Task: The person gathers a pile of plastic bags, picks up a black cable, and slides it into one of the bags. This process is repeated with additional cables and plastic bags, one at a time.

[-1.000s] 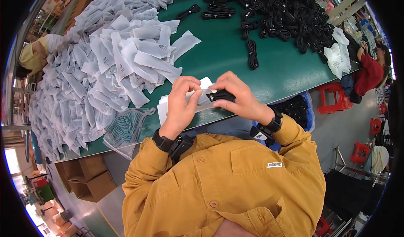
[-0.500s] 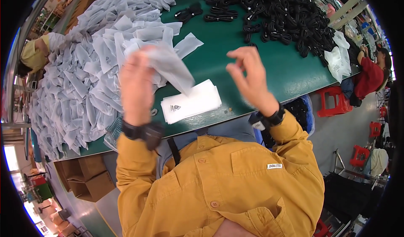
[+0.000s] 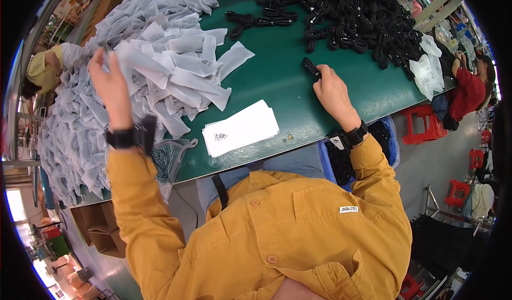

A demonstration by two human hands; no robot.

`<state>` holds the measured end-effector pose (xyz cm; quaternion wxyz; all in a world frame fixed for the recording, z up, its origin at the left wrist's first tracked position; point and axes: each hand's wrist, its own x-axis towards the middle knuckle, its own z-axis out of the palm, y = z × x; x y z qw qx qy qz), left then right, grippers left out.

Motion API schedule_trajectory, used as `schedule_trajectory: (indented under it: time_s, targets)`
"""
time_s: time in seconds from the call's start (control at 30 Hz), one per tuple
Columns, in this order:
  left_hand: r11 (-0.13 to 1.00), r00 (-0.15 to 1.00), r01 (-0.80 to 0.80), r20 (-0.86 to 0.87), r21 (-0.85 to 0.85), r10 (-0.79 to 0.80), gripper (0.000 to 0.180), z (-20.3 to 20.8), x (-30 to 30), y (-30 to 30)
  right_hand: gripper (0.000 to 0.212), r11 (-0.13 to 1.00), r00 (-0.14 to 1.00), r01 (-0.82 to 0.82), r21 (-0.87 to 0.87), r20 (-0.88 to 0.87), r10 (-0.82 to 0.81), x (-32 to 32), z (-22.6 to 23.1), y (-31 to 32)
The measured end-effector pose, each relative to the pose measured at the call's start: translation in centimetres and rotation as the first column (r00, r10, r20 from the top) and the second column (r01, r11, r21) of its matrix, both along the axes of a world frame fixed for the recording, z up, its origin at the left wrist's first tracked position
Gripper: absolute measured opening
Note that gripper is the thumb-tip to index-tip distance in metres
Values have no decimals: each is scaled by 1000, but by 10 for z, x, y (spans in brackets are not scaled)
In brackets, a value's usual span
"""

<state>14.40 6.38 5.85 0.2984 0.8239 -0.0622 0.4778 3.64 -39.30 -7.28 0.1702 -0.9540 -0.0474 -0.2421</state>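
Note:
My right hand (image 3: 335,93) is closed on one end of a coiled black cable (image 3: 310,67) above the green table. Over the heap of filled frosted bags (image 3: 85,121) on the left, my left hand (image 3: 111,84) has its thumb and fingers apart. A frosted bag (image 3: 141,62) lies just beside those fingers, on top of the heap. Between my hands, near the table's front edge, rests a flat stack of white empty-looking bags (image 3: 242,129) with a small dark print.
Bundled black cables (image 3: 346,17) are piled at the far right of the green table (image 3: 266,70). A grey-green mask-like cloth (image 3: 169,158) lies at the front edge. Below are a blue-lined bin (image 3: 392,140), red stool (image 3: 416,124) and cardboard box (image 3: 101,230). Other people work at both sides.
My left hand has swung left and let go of the frosted bag, which was over the white stack. My right hand, empty before, has taken a coiled black cable.

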Motion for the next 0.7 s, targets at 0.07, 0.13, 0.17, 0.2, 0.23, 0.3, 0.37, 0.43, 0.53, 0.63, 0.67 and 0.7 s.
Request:
schedule_trajectory:
  time_s: [0.07, 0.13, 0.17, 0.2, 0.23, 0.3, 0.37, 0.43, 0.53, 0.63, 0.67, 0.7]
  targets:
    - [953, 925, 302, -232, -24, -300, 26, -18, -53, -70, 25, 976, 988, 6, 219, -152, 29, -10, -1, 1]
    - [821, 690, 562, -489, -103, -534, 15, -54, -97, -116, 28, 785, 904, 59, 616, -367, 219, -18, 9, 13]
    - [779, 624, 619, -545, -93, -561, 14, -71, -116, -137, 28, 785, 901, 50, 618, -367, 233, -20, 13, 22]
    - [750, 541, 645, -606, -145, -583, 15, -82, -132, -152, 28, 798, 906, -8, 603, -332, 261, -24, 17, 32]
    - [742, 527, 653, -610, -154, -591, 14, -96, -145, -164, 29, 810, 912, -61, 583, -297, 282, -29, 21, 40]
    - [729, 509, 664, -614, -166, -603, 14, -113, -153, -178, 30, 823, 917, -107, 559, -264, 299, -37, 23, 48]
    - [759, 562, 648, -636, -57, -528, 12, -119, -151, -184, 31, 833, 932, -181, 522, -179, 315, -42, 23, 52]
    - [771, 590, 637, -644, 1, -487, 11, -126, -151, -186, 31, 836, 936, -218, 503, -133, 325, -48, 22, 53]
    - [808, 631, 583, -580, -83, -515, 8, -133, -150, -187, 33, 844, 939, -299, 445, -18, 343, -57, 20, 51]
    - [799, 575, 563, -592, -213, -564, 6, -132, -149, -184, 35, 845, 925, -352, 403, 15, 379, -66, 24, 51]
    - [790, 549, 546, -594, -278, -588, 6, -130, -149, -183, 36, 844, 916, -380, 379, 29, 399, -69, 26, 50]
    - [790, 549, 546, -594, -277, -588, 6, -129, -149, -183, 36, 844, 916, -380, 379, 30, 399, -72, 29, 50]
